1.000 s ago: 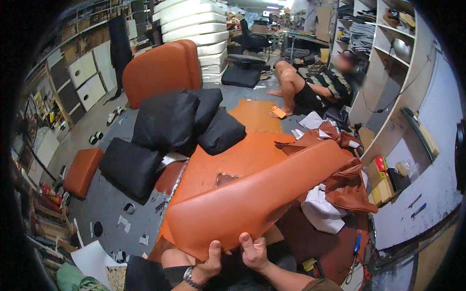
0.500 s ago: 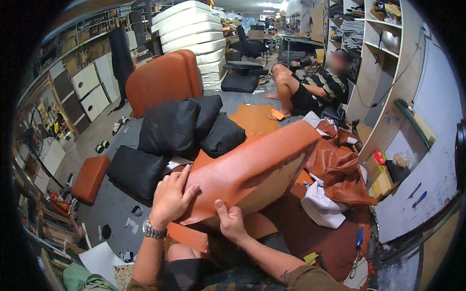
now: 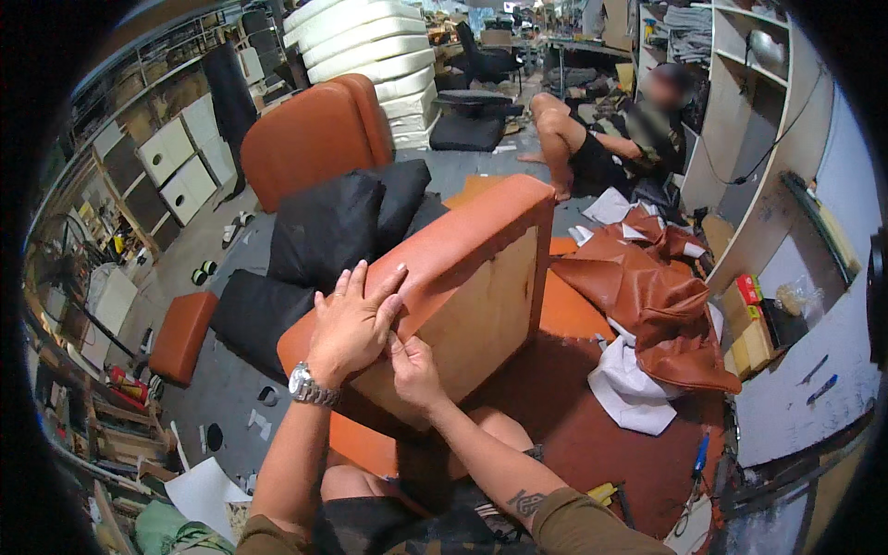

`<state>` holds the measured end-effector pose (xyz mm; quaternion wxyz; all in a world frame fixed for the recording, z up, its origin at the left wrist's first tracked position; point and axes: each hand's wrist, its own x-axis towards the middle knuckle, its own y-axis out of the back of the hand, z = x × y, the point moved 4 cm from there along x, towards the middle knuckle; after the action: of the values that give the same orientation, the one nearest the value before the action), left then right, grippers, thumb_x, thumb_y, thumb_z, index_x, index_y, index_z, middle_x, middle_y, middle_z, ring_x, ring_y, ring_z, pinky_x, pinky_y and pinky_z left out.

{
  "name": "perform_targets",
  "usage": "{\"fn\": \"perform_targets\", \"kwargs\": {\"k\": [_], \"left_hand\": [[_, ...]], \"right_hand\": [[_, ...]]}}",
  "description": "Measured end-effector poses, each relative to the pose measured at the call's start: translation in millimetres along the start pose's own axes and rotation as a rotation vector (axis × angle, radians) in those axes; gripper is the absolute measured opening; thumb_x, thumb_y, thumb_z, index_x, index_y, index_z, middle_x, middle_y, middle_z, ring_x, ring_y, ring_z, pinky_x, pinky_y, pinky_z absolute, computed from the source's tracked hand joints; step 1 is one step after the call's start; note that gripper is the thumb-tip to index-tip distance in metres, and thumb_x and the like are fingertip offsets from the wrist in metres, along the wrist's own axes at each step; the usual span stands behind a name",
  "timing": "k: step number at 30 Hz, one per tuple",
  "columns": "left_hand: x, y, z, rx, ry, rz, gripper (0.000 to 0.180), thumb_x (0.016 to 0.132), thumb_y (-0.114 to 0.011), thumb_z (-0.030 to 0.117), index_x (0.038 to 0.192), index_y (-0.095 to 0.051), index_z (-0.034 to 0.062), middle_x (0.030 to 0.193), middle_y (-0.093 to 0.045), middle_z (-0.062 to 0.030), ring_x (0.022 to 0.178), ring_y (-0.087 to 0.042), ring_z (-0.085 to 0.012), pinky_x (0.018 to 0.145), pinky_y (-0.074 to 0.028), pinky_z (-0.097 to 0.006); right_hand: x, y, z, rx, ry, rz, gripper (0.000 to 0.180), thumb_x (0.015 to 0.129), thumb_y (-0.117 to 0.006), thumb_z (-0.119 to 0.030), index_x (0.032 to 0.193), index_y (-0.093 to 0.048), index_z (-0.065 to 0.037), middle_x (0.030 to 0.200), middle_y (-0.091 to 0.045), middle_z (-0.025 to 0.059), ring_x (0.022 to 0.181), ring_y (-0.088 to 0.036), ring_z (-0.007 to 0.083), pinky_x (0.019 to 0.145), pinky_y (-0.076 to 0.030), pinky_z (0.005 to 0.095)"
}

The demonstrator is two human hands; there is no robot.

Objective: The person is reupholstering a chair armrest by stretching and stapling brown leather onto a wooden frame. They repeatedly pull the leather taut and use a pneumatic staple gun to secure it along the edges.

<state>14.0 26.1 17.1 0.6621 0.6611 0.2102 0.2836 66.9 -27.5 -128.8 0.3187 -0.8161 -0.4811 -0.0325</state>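
Note:
A seat cushion [image 3: 444, 245] covered in orange-brown leather stands tilted on edge between my hands, its bare wooden base [image 3: 476, 319] turned to the right. My left hand [image 3: 353, 324], with a metal watch at the wrist, presses on the leather with fingers spread. Just below it, my right hand [image 3: 416, 372] is closed in a pinch on the leather cover's edge where it meets the wood. The pinched edge itself is mostly hidden by my fingers. A flat orange leather piece [image 3: 363, 442] shows under the cushion, by my legs.
Black pillows [image 3: 324, 227] lie behind the cushion at left. Crumpled brown leather [image 3: 661, 301] with white lining is heaped at right. A person [image 3: 592, 153] sits on the floor farther back. Scissors [image 3: 692, 499] lie at lower right, a small brown cushion [image 3: 183, 338] at left.
The cushion has turned and tipped up, showing more of its wooden base. My right hand has moved up and left, close to my left hand, and now pinches the cover's edge.

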Motion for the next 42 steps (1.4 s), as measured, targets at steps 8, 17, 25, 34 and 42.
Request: {"fn": "perform_targets", "kwargs": {"k": [8,17,25,34,42], "left_hand": [[0,-1,-2,0.032,-0.044,0.078,0.054,0.115,-0.042,0.053,0.167,-0.048,0.0386,0.174,-0.037,-0.0244,0.16,-0.037,-0.0451,0.126,-0.028,-0.071],[3,6,5,0.038,-0.061,0.074,0.055,0.116,-0.044,0.043,0.168,-0.047,0.0244,0.171,-0.041,-0.0246,0.156,-0.042,-0.0442,0.124,-0.034,-0.063],[48,3,-5,-0.08,0.045,0.005,0.119,0.082,-0.078,0.08,0.17,-0.042,0.008,0.16,-0.056,-0.0255,0.143,-0.057,-0.0453,0.119,-0.045,-0.055],[60,-9,-12,0.052,0.226,0.161,0.112,0.076,-0.09,0.067,0.162,-0.047,0.0096,0.145,-0.063,-0.0173,0.136,-0.061,-0.0396,0.115,-0.042,-0.072],[75,-16,-34,-0.019,0.255,0.181,0.113,0.07,-0.092,0.072,0.156,-0.053,0.009,0.14,-0.066,-0.0188,0.135,-0.061,-0.0418,0.113,-0.042,-0.073]], "right_hand": [[3,29,-63,0.038,-0.019,0.088,0.022,0.118,-0.056,-0.025,0.103,-0.06,-0.01,0.094,-0.051,-0.0097,0.087,-0.045,0.0022,0.078,-0.043,0.023],[19,44,-46,0.038,0.054,0.219,0.036,0.116,-0.06,-0.033,0.091,-0.063,-0.008,0.082,-0.05,-0.0097,0.08,-0.042,0.0037,0.071,-0.039,0.0265],[25,37,-35,0.129,0.059,0.274,0.027,0.116,-0.062,-0.024,0.091,-0.064,-0.013,0.09,-0.053,-0.0114,0.088,-0.043,0.0021,0.08,-0.038,0.0242],[7,165,20,-0.37,-0.156,0.085,0.021,0.11,-0.065,-0.018,0.117,-0.074,0.0,0.116,-0.073,0.0063,0.107,-0.069,0.0174,0.1,-0.056,0.0361],[-354,434,-13,-1.657,-1.128,0.183,0.072,0.097,-0.079,-0.031,0.155,-0.054,0.005,0.158,-0.059,0.0239,0.144,-0.057,0.0399,0.12,-0.047,0.0484]]}}
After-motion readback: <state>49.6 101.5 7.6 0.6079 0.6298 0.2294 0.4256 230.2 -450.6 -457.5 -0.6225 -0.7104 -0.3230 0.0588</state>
